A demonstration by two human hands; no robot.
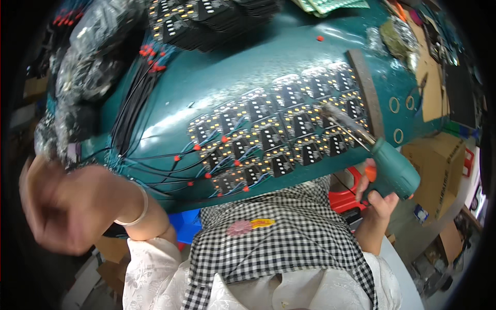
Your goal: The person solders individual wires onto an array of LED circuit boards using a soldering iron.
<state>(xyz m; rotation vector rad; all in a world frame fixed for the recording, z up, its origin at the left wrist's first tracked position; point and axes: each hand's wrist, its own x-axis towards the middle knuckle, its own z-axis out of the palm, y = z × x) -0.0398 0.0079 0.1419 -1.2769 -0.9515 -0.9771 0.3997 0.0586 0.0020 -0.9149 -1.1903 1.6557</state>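
My right hand (381, 200) is wrapped round the grip of a green pistol-shaped soldering gun (397, 168) with an orange trigger. Its metal tip reaches left over the right part of a panel of black circuit boards (269, 138) lying on the green table. I cannot tell whether the tip touches a board. Black wires with red ends (170, 168) run onto the lower left boards. My left hand (72, 206), a bracelet on its wrist, is off the table's left edge near the wire bundle. It is smeared by motion, so its fingers and anything in them are unclear.
A dark metal bar (366, 95) stands against the panel's right end. Behind are stacked boards (206, 20); to the left, a wire bundle (133, 98) and clear plastic bags (88, 57). Three pale rings (394, 105) lie right. A cardboard box (436, 170) stands beyond the table.
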